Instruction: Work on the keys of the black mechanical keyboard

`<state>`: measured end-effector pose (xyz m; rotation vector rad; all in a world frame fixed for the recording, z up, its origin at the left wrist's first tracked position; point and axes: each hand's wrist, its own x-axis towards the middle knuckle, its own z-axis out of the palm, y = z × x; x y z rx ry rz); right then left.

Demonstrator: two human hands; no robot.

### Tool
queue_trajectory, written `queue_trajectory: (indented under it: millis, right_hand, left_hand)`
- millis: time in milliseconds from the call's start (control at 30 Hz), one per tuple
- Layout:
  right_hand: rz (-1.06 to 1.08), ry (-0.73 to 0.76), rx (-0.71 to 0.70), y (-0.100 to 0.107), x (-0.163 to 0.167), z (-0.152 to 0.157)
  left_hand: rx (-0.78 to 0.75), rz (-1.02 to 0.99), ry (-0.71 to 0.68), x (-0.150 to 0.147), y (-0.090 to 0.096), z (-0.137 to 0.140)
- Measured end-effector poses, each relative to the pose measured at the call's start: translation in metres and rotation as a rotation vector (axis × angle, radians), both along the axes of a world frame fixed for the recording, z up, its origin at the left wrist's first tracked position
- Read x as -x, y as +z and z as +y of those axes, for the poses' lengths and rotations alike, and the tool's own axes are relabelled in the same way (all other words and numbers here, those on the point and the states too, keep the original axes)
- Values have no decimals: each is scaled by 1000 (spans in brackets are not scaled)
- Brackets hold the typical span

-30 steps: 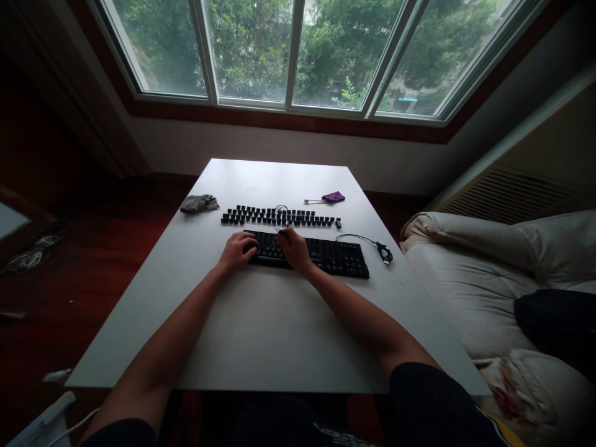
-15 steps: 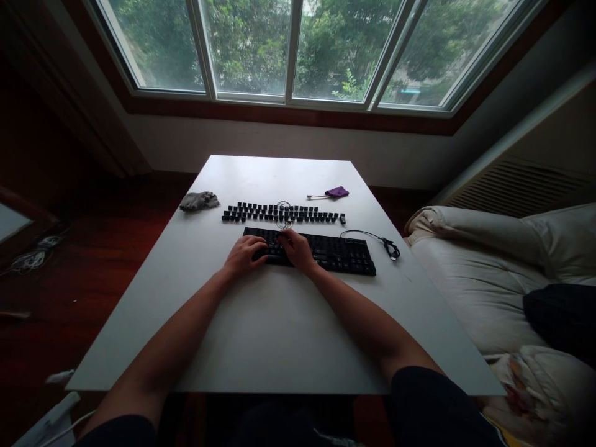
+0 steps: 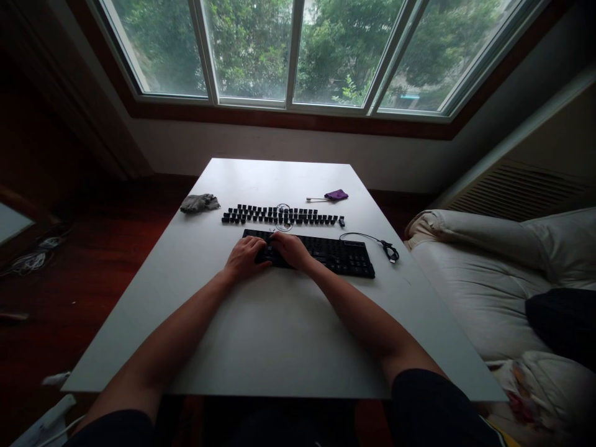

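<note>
A black keyboard (image 3: 347,256) lies across the white table, some of its left part hidden under my hands. My left hand (image 3: 244,256) grips its left end, fingers over the top and thumb by the near edge. My right hand (image 3: 292,249) is bent over the keys beside it, fingertips closed together on the keyboard's left half. Whatever they pinch is too small and dark to make out. Beyond the keyboard stand rows of loose black keycaps (image 3: 261,214). A thin wire loop tool (image 3: 283,230) lies among them.
A grey crumpled cloth (image 3: 200,203) lies at the table's left edge. Farther right are a purple pouch (image 3: 336,195) and a thin stick (image 3: 316,200). The keyboard's coiled cable (image 3: 390,251) rests near the right edge. A pale sofa (image 3: 475,279) stands on the right.
My right hand has shifted left and its fingertips have come down onto the keys, close to my left hand. My left hand stays at the keyboard's left end.
</note>
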<state>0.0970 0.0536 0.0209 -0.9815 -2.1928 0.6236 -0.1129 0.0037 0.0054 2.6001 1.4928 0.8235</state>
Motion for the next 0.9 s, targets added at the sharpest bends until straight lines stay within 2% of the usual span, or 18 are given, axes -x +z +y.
queue_trajectory:
  millis: [133, 367, 467, 533, 700, 900]
  right_hand:
    - [-72, 90, -89, 3, -1, 3]
    - [60, -11, -72, -14, -1, 5]
    - [99, -27, -83, -18, 0, 3]
    - [145, -40, -43, -19, 1, 3]
    - [428, -77, 184, -19, 3, 6]
    - [448, -73, 209, -19, 6, 0]
  left_hand:
    - [-9, 15, 52, -6, 0, 0]
    - [-17, 51, 225, -25, 2, 5]
    - [-24, 65, 251, -29, 2, 6]
    - [-27, 60, 248, -29, 1, 6]
    - [-24, 30, 255, -26, -1, 7]
    - [-6, -42, 224, -20, -3, 10]
